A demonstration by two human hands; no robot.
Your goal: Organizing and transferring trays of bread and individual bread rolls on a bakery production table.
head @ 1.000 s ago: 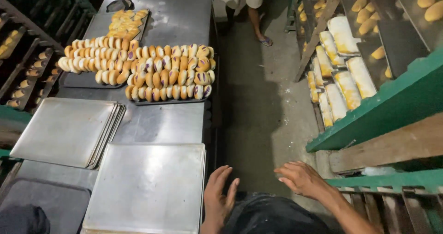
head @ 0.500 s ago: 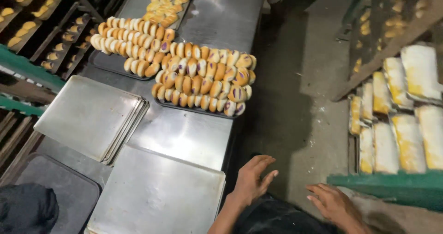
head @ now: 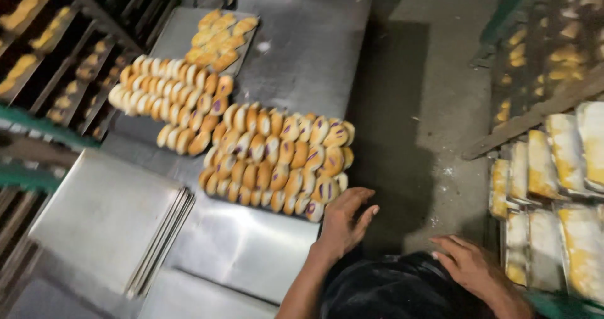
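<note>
Head view, looking down. Left hand (head: 343, 221) open, fingers spread, at the near right corner of the dark flat baking tray packed with golden filled buns (head: 277, 165); cannot tell whether it touches. Right hand (head: 469, 265) open, palm down, over the dark clothing at the person's front, holding nothing.

The tray lies on the grey steel table (head: 251, 256), its right end at the table's edge. Likely heavy and stiff, while the buns look soft and loose; best held by the rims, kept level.

Left: stack of bare grey metal sheet pans (head: 113, 218). Beyond: a second tray of buns (head: 167, 102), then a small tray of plain buns (head: 220, 36). Open concrete floor (head: 415, 105) right of the table; green rack of pale loaves (head: 553, 187) bounds it.
</note>
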